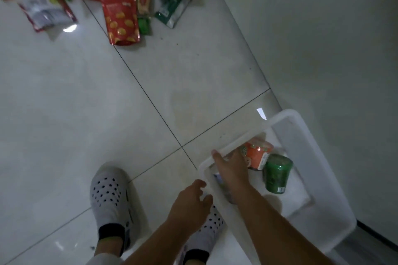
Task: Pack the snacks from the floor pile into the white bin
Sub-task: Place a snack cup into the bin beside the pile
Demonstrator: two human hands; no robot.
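one item point(219, 178) blurred under right hand point(233, 168) in white bin point(318, 157), grip unclear; left hand point(189, 204) loose, empty.

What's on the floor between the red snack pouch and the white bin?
Nothing: in the head view only bare floor tile with dark grout lines stretches from the red pouch to the white bin.

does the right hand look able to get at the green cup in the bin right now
Probably yes: the right hand is inside the white bin beside the orange cup, and the green cup sits just past it with nothing between.
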